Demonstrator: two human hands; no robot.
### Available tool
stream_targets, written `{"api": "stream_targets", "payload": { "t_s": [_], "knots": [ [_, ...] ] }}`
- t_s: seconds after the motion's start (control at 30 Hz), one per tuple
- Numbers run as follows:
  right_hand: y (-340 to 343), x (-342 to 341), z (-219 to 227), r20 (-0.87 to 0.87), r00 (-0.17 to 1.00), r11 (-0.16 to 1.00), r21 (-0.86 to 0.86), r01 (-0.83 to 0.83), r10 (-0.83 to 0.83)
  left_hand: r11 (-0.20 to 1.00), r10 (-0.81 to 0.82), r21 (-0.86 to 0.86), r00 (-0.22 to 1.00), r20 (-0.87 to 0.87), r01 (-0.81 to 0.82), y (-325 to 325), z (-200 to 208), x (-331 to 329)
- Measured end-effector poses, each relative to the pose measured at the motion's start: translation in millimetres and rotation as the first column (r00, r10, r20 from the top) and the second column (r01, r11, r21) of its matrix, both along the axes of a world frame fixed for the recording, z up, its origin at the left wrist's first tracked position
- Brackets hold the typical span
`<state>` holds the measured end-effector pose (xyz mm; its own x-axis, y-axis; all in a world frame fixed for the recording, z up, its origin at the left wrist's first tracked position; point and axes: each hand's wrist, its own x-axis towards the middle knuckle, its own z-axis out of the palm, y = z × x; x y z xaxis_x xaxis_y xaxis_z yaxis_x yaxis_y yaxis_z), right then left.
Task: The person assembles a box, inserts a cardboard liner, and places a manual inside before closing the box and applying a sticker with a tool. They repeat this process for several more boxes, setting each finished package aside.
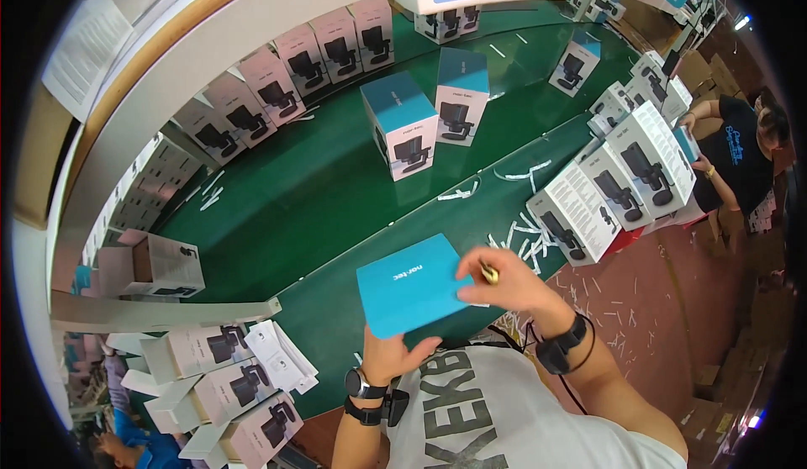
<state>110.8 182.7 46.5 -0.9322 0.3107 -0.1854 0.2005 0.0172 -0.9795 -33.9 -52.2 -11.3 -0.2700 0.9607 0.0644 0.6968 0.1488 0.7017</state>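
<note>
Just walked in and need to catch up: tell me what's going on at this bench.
A person holds a blue-topped box over a green belt. The left hand grips its near edge from below; the right hand presses on its right edge and pinches something small and yellowish. Two more boxes stand upright on the belt, and others line both sides. Another person works at the far right.

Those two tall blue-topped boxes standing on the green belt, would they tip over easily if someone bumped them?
Probably yes. The two upright boxes stand on their small ends, taller than wide, so a sideways nudge near the top could topple them. They look like stiff printed cardboard, likely to slide on the smooth green belt if pushed low.
</note>
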Motion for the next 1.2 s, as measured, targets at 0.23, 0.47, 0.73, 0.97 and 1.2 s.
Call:
{"api": "stream_targets", "payload": {
  "t_s": [0.23,0.47,0.73,0.97,1.2],
  "knots": [
    [-14.5,22.5,-8.9,-0.123,0.992,0.976,0.211,0.057,-0.032,0.547,0.233,0.505,0.700,0.675,-0.668,15.6,7.1,21.0],
    [-28.9,26.8,-60.2,-0.436,0.900,0.638,0.687,0.347,-0.020,0.856,0.224,0.397,0.929,0.294,-0.332,-6.2,-16.2,-1.9],
    [-35.6,41.7,-67.1,-0.321,0.946,0.607,0.745,0.276,-0.036,0.935,0.155,0.328,0.987,-0.036,-0.135,-15.7,-18.4,-17.4],
    [-36.0,37.7,-79.5,-0.372,0.926,0.582,0.738,0.341,-0.070,0.993,0.096,0.102,0.922,-0.375,-0.061,38.3,45.7,4.4],
    [-39.3,36.5,-86.2,-0.377,0.921,0.574,0.733,0.364,-0.103,0.989,-0.138,-0.127,0.814,-0.564,0.080,60.5,19.0,8.5]
  ]
}}
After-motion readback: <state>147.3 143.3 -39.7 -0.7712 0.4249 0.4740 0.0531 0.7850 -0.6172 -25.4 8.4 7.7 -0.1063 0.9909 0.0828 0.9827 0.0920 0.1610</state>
